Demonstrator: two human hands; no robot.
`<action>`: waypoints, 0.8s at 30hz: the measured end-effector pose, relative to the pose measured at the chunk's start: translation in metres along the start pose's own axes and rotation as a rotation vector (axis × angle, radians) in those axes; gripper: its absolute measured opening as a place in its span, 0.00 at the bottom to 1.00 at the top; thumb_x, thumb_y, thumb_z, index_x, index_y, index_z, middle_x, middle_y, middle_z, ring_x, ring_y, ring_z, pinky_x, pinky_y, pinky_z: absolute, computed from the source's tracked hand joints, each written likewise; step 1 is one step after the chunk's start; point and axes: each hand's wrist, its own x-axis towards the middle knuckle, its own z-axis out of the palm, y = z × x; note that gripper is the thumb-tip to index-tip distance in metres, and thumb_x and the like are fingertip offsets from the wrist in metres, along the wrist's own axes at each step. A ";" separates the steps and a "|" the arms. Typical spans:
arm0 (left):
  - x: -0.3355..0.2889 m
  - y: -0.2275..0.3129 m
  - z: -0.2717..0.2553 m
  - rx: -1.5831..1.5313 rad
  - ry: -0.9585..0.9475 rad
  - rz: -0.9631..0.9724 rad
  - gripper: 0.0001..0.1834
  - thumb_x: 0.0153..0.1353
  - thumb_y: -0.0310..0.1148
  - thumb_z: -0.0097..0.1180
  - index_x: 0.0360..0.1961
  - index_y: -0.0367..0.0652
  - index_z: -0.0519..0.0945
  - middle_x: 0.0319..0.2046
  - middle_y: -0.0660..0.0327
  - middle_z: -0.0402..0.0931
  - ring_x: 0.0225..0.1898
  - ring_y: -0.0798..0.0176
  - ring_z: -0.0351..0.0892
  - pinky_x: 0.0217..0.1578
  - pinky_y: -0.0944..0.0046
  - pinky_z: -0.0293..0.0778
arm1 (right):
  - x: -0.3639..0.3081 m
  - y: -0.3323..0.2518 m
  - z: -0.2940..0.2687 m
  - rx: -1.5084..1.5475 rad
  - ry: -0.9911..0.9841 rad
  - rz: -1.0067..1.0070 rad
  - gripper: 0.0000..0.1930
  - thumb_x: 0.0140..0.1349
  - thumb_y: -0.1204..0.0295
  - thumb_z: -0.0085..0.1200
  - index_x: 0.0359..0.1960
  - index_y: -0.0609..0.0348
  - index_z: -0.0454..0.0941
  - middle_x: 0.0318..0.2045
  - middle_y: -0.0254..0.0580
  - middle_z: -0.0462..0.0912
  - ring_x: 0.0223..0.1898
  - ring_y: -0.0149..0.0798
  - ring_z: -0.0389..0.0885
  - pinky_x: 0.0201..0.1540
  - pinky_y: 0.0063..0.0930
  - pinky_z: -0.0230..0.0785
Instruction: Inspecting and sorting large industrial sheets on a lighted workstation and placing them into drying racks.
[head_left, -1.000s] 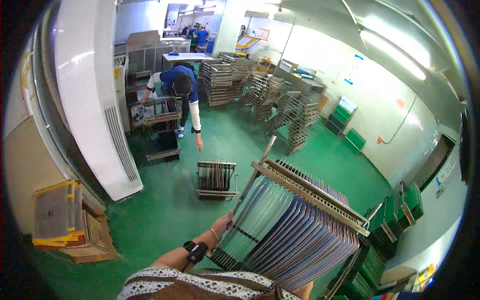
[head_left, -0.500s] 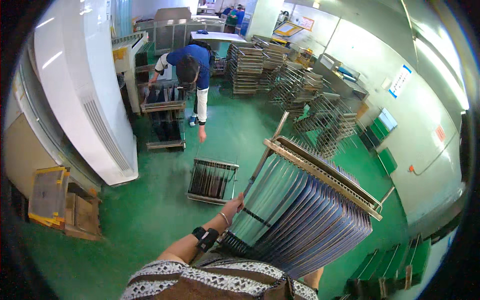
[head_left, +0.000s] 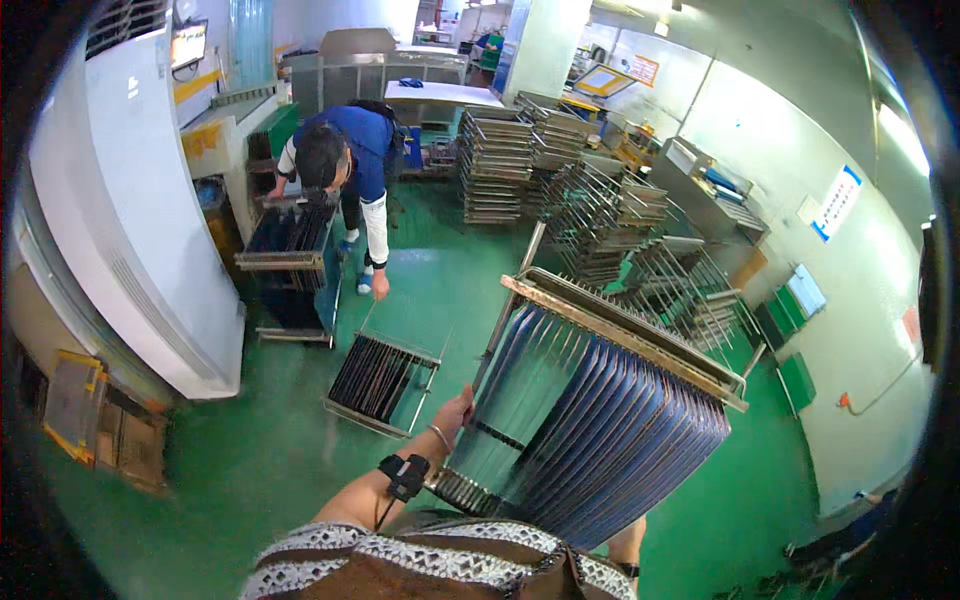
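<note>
In front of me is a large metal rack (head_left: pixel 625 340) filled with a row of thin, dark blue panels (head_left: pixel 610 430). It leans, with its slotted top rail toward the far side. My left hand (head_left: pixel 458 408) is closed around the rack's left side bar. My right forearm (head_left: pixel 628 545) shows below the rack's lower right, but the hand is hidden behind the panels. Beyond my left hand, a smaller loaded rack (head_left: pixel 385 385) rests on the green floor. A co-worker in blue with white sleeves (head_left: pixel 365 150) bends over it, one hand on a thin rod reaching down to that rack.
Another loaded rack (head_left: pixel 285 262) stands by the co-worker. Piles of bare metal racks (head_left: pixel 495 165) line the far right. A tall white cabinet unit (head_left: pixel 150 220) rises at the left, with cardboard boxes (head_left: pixel 130 445) near its foot. Green panels (head_left: pixel 796 382) lean against the right wall.
The view has shifted, bringing the co-worker and floor racks nearer and further left. Green panels at the lower right have left the picture. My left hand keeps its hold on the rack.
</note>
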 end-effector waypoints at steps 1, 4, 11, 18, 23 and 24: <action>0.013 0.002 0.009 0.028 0.058 -0.023 0.31 0.59 0.64 0.38 0.16 0.48 0.67 0.12 0.70 0.54 0.17 0.71 0.53 0.22 0.70 0.50 | 0.029 -0.008 0.006 -0.066 -0.070 -0.017 0.23 0.67 0.60 0.36 0.58 0.61 0.61 0.53 0.44 0.70 0.51 0.47 0.70 0.53 0.40 0.65; 0.061 0.015 0.016 0.014 0.176 -0.047 0.32 0.58 0.65 0.36 0.14 0.48 0.65 0.12 0.70 0.53 0.17 0.71 0.52 0.22 0.69 0.48 | 0.097 -0.027 0.027 -0.162 -0.172 0.010 0.22 0.67 0.61 0.37 0.57 0.62 0.61 0.52 0.42 0.71 0.50 0.46 0.71 0.52 0.38 0.65; 0.173 0.032 -0.010 0.044 0.318 0.010 0.34 0.58 0.67 0.32 0.14 0.48 0.66 0.12 0.69 0.55 0.16 0.70 0.51 0.21 0.66 0.47 | 0.281 -0.006 0.069 0.034 -0.168 0.306 0.22 0.66 0.61 0.38 0.57 0.60 0.62 0.54 0.41 0.70 0.51 0.46 0.70 0.54 0.39 0.63; 0.291 0.096 -0.028 -0.131 0.334 -0.014 0.39 0.59 0.65 0.32 0.45 0.37 0.76 0.36 0.58 0.79 0.37 0.64 0.76 0.45 0.63 0.67 | 0.429 0.019 0.180 -0.025 -0.304 0.405 0.21 0.65 0.62 0.41 0.56 0.60 0.64 0.54 0.40 0.71 0.53 0.43 0.70 0.55 0.36 0.63; 0.370 0.138 -0.057 0.025 0.568 -0.225 0.37 0.56 0.68 0.35 0.24 0.42 0.76 0.19 0.62 0.72 0.20 0.65 0.67 0.27 0.65 0.62 | 0.527 0.052 0.224 -0.033 -0.389 0.470 0.20 0.66 0.63 0.39 0.54 0.62 0.66 0.52 0.43 0.72 0.50 0.43 0.72 0.53 0.36 0.64; 0.384 0.150 -0.051 0.137 0.603 -0.245 0.37 0.55 0.69 0.35 0.15 0.45 0.72 0.13 0.64 0.66 0.16 0.66 0.62 0.23 0.66 0.58 | 0.543 0.057 0.231 -0.037 -0.372 0.480 0.20 0.66 0.62 0.39 0.54 0.63 0.65 0.52 0.44 0.72 0.50 0.44 0.71 0.54 0.37 0.64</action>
